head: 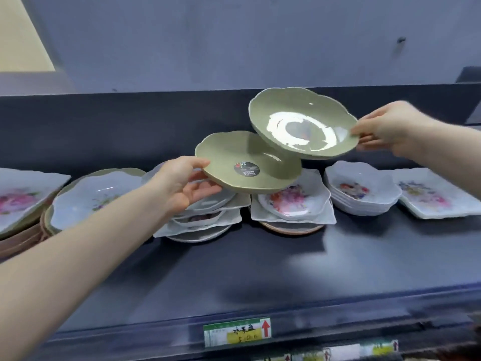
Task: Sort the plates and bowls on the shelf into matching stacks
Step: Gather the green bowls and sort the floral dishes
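My left hand (186,182) grips the left rim of a green scalloped plate (234,157) with a round dark sticker, held above the mixed middle stack (205,217). My right hand (385,126) pinches the right rim of a second green scalloped plate (304,121), tilted toward me, higher up and overlapping the first plate's right edge. Below them sits a stack of white square floral plates (294,204) on a brown plate.
White floral bowls (361,191) and a white rectangular floral plate (437,199) stand at the right. At the left lie a pale scalloped plate (96,196) on green and brown ones, and a white floral plate (20,199). The dark shelf (260,269) has a price label (236,332) on its front edge.
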Demonstrator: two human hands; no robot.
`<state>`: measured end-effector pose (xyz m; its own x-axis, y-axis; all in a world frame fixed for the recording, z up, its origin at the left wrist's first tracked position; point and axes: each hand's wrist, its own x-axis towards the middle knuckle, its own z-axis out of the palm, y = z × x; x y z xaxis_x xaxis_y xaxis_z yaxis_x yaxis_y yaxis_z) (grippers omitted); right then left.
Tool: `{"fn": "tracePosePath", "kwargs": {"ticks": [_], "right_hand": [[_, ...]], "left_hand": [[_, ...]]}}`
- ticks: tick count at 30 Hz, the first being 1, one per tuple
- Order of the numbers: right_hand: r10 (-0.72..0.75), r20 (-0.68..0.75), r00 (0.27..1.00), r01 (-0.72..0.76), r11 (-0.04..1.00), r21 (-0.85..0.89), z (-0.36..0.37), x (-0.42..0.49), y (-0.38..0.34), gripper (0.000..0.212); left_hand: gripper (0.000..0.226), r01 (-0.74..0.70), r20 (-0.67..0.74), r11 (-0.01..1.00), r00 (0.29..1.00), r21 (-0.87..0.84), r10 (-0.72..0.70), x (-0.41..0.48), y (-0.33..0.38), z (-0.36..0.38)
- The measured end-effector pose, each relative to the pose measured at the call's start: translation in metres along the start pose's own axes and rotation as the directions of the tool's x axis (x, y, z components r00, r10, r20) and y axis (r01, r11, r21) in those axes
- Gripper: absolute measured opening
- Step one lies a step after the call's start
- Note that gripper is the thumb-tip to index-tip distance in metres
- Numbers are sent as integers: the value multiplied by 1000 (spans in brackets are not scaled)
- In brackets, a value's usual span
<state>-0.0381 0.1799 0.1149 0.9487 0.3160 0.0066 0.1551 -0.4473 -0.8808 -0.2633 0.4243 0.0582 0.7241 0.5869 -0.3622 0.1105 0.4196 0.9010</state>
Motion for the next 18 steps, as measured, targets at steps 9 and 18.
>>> {"fn": "tracePosePath", "kwargs": {"ticks": [9,18], "right_hand": [[-18,287,958,75,980,-186,71,-15,1,30],[-236,203,950,303,853,-426,55,2,9,24]], "left_hand": [[13,-63,5,997,998,39,63,-7,-7,11],[15,-138,-11,978,990,156,142,-14,2,12]]}}
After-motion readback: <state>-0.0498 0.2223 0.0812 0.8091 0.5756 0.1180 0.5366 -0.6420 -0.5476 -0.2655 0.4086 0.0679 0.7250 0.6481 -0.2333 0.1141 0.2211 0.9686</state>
